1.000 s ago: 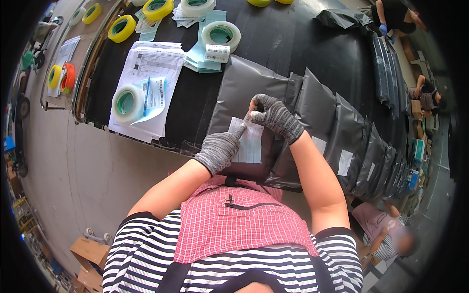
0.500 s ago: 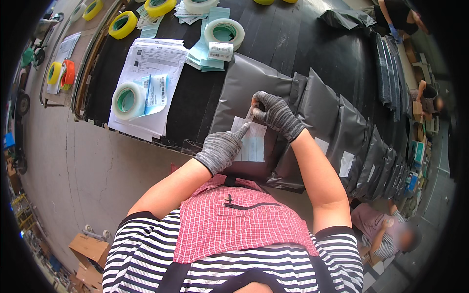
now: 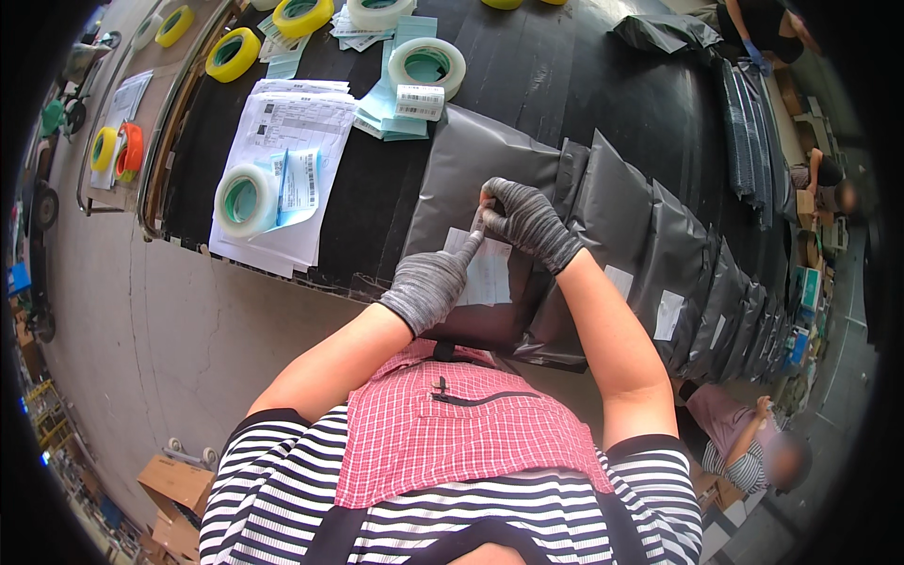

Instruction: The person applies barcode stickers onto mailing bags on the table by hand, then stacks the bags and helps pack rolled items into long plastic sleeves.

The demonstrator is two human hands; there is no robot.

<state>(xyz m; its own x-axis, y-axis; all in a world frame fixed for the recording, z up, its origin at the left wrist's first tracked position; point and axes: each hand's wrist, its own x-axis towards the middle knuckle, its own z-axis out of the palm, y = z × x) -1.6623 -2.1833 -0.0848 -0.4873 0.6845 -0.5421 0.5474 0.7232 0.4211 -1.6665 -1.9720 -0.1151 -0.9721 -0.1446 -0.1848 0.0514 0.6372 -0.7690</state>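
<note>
My left hand [image 3: 426, 285], in a grey knitted glove, rests on a dark grey plastic mailing bag [image 3: 490, 151]. Its index finger is stretched out to a small pale strip [image 3: 478, 224]; the other fingers are partly hidden. My right hand [image 3: 527, 221], gloved alike, pinches the strip's upper end between thumb and fingers. Beneath both hands a white and pale blue label [image 3: 487, 273] lies on the bag, partly covered by the left hand. Just beyond the bag, a small barcode sticker roll [image 3: 420, 102] stands against a clear tape roll [image 3: 427, 68].
More grey bags [image 3: 607, 221] lean in a row to the right, several with white labels. Printed sheets [image 3: 282, 122] lie at left under another tape roll [image 3: 247, 200] and a blue-white label strip. Yellow tape rolls [image 3: 233, 55] sit farther back. A co-worker [image 3: 739, 438] is at lower right.
My right fingertips have shifted slightly left, and the left index finger has moved up a little to meet the strip. The co-worker at lower right has moved their arm.
</note>
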